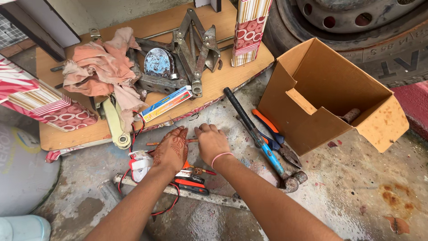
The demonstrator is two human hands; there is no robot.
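Both hands lie palm-down on the stained concrete floor (347, 196): left hand (171, 149) and right hand (211, 143), fingers curled over a thin orange-handled screwdriver (154, 143) beside the wooden board's (71, 136) front edge.

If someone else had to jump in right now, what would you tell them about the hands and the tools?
Left hand: palm down on the floor, fingers by a thin screwdriver; whether it grips it is unclear.
Right hand: knuckles down beside the left, fingers curled; any grip is hidden.
Things: hammer and orange-handled pliers lie to the right, next to the open cardboard box. Red wires and small tools lie by the wrists.
Done: tools laid out on the floor.
Left: nothing lifted yet.
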